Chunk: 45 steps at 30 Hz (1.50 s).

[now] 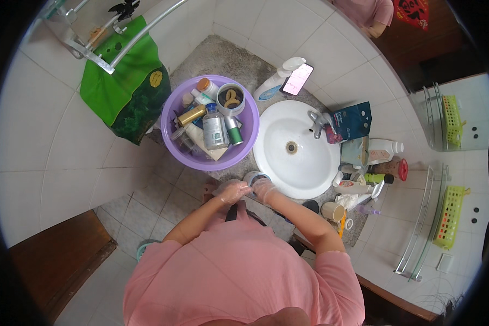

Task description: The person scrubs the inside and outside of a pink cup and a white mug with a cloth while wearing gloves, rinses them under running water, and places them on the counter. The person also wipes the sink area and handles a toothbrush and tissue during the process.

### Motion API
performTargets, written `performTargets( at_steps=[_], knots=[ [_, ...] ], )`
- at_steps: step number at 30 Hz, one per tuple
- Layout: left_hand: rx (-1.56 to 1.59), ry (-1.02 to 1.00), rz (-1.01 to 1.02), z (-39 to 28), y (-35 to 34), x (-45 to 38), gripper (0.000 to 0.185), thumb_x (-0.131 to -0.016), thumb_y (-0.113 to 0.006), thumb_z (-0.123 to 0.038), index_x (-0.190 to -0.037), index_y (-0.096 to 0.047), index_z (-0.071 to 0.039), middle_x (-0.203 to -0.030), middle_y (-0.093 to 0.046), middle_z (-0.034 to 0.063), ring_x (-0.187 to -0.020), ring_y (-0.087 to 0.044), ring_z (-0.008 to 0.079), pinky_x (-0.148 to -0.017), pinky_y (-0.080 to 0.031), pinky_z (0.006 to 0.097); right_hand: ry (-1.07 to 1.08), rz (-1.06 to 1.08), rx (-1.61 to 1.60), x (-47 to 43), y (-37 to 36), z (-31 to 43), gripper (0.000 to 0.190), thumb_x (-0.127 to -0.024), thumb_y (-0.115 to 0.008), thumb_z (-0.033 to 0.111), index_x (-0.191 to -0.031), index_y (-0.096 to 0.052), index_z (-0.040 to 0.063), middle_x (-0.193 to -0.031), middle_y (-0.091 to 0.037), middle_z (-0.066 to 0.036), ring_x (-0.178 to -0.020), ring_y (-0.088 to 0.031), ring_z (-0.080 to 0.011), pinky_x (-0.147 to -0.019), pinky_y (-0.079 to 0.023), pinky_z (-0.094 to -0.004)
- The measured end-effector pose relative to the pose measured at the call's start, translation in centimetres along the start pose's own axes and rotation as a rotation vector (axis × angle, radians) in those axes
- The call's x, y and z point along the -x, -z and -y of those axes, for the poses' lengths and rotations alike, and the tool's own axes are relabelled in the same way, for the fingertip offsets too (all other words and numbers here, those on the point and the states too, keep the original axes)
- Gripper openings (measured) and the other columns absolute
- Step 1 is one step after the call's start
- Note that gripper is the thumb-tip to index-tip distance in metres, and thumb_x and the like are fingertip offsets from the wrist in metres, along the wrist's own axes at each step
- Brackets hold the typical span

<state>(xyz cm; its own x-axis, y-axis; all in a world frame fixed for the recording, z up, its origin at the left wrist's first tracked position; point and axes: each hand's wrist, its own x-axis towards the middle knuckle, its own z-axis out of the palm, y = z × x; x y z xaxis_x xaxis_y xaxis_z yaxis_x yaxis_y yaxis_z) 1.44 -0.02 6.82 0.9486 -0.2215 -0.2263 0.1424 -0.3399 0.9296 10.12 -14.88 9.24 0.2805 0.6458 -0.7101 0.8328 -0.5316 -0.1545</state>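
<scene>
Both hands wear thin clear plastic gloves and are close together at the front edge of the counter, between the purple basin (pixel 168 144) and the white sink (pixel 275 163). A round, light-coloured container (pixel 250 177) with a dark opening is between them. My left hand (pixel 231 191), fingers curled, is at its near left side and seems to hold it. My right hand (pixel 264 190) is over its opening, fingertips at or inside the rim; whether they pinch anything is hidden. Inside the basin lie a clear blue-capped bottle (pixel 215 130), a gold tube (pixel 192 115) and a round tin (pixel 231 110) with tan rings.
A white spray bottle (pixel 273 84) and a lit phone (pixel 297 80) are behind the sink. Right of the faucet (pixel 320 121) stand a dark blue pouch (pixel 352 120), several bottles and a beige cup (pixel 332 211). A green bag (pixel 126 85) hangs at left below a metal rail (pixel 146 29).
</scene>
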Motion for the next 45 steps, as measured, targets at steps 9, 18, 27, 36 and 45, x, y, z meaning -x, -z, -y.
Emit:
performTargets(
  at_steps=[9,18,27,36,45],
  knots=[
    [-0.05,0.063,-0.037,0.1,-0.9,0.2,0.04,-0.091,-0.044,-0.042,-0.081,-0.052,-0.004,-0.08,-0.053,0.0196,-0.08,-0.051,0.0366,-0.071,-0.039,0.0441,-0.124,0.021,-0.082,-4.3,-2.4,-1.4,0.028,-0.08,-0.057,0.013,-0.106,-0.065,0.005,-0.114,-0.061,-0.015,-0.105,-0.059,-0.0263,-0.088,-0.046,-0.0351],
    [-0.01,-0.009,0.002,0.6,-1.0,0.1,0.039,-0.092,-0.043,-0.042,-0.085,-0.053,-0.004,-0.085,-0.055,0.0196,-0.086,-0.053,0.038,-0.074,-0.04,0.0448,-0.15,0.11,-0.071,-3.1,-1.0,-0.4,0.024,-0.08,-0.059,0.016,-0.1,-0.067,0.006,-0.111,-0.063,-0.014,-0.102,-0.061,-0.0265,-0.085,-0.047,-0.0349],
    [0.044,-0.032,-0.132,0.8,-1.9,0.4,0.038,-0.09,-0.048,-0.039,-0.076,-0.054,-0.004,-0.076,-0.054,0.0191,-0.075,-0.051,0.0378,-0.068,-0.039,0.045,-0.154,0.014,0.07,-5.7,-5.6,-2.1,0.025,-0.079,-0.062,0.021,-0.097,-0.069,0.007,-0.108,-0.064,-0.014,-0.1,-0.062,-0.0261,-0.084,-0.048,-0.0348],
    [0.003,-0.068,-0.106,-0.6,-0.9,0.4,0.038,-0.089,-0.048,-0.04,-0.077,-0.055,-0.004,-0.079,-0.056,0.0198,-0.079,-0.053,0.0381,-0.069,-0.04,0.0455,-0.362,-0.008,-0.314,-3.7,-3.2,-1.9,0.022,-0.079,-0.059,0.02,-0.093,-0.069,0.007,-0.103,-0.066,-0.014,-0.095,-0.063,-0.0262,-0.081,-0.048,-0.0359],
    [-0.054,-0.063,0.026,1.0,-1.6,0.0,0.037,-0.092,-0.043,-0.038,-0.09,-0.056,-0.003,-0.091,-0.056,0.0182,-0.087,-0.052,0.039,-0.077,-0.041,0.0462,-0.276,-0.097,-0.301,-3.2,-2.7,-1.1,0.019,-0.078,-0.058,0.013,-0.091,-0.068,0.003,-0.099,-0.065,-0.02,-0.094,-0.063,-0.0311,-0.078,-0.049,-0.0384]
  ],
)
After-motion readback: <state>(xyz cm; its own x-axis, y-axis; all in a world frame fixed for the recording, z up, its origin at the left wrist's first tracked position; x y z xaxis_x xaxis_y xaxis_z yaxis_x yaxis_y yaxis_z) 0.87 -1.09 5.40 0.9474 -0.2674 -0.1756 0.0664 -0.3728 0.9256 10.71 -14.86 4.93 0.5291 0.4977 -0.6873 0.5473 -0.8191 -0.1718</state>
